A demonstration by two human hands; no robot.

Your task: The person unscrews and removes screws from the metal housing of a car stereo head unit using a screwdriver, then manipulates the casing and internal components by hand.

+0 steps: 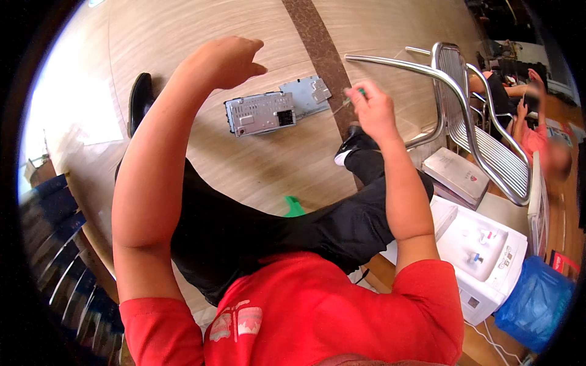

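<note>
Screwdriver (361,92) with green on its handle sits pinched in the right hand (375,111), right of upper centre. Left of that grip, a metal box (259,116) lies on the floor (244,168) beside a metal plate (304,96). Left hand (229,62), upper left of the box, has thumb and fingers parted.

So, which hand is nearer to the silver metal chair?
Right. In the picture, the right hand, holding a green-handled tool, is just below the frame of the chair; the left hand is farther away, to its left.
</note>
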